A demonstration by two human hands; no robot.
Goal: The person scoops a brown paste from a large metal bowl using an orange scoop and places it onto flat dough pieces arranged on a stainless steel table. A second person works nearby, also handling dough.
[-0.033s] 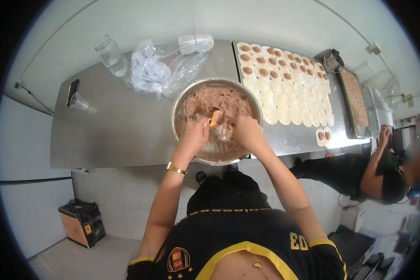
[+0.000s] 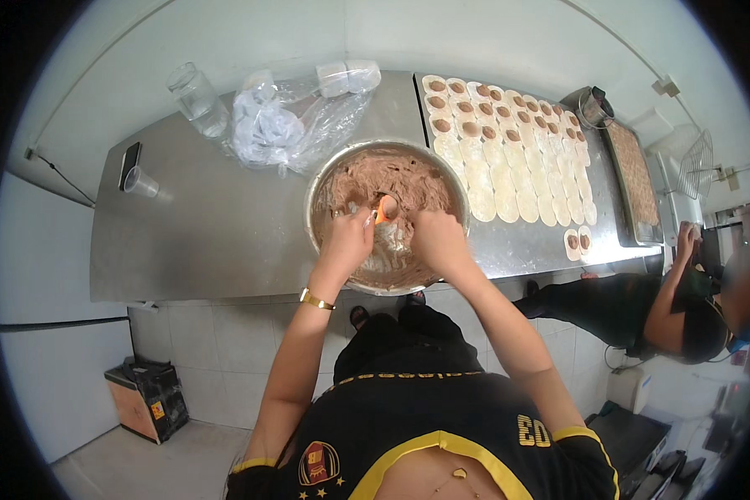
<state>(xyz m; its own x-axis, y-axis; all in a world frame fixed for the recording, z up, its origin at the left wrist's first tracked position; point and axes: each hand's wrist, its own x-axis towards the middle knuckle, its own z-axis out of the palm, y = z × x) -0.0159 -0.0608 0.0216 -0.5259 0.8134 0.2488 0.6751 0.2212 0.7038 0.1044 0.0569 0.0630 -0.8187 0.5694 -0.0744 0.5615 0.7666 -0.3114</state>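
A large metal bowl (image 2: 312, 218) of brown, paste-like filling (image 2: 392, 175) stands on the table in front of me. My left hand (image 2: 347, 237) is closed over the bowl's left half, gripping a small orange scoop (image 2: 386, 207) with brown paste at its end. To its right, my right hand (image 2: 438, 242) is closed inside the bowl's right side, knuckles up, close to the scoop. What its fingers hold, if anything, is hidden. Right of the bowl lie rows of pale, flat dough ovals (image 2: 502, 179); the far rows carry brown mounds (image 2: 465, 107).
On the steel table (image 2: 217, 225) are a clear plastic bag (image 2: 279, 125), a glass jar (image 2: 198, 100), a plastic cup (image 2: 142, 182) and a phone (image 2: 131, 163). A filled tray (image 2: 633, 179) and a metal pot (image 2: 593, 108) stand at the right, near another person (image 2: 675, 308).
My right hand has shifted very slightly to the left and down. The left hand and the orange scoop look almost unmoved.
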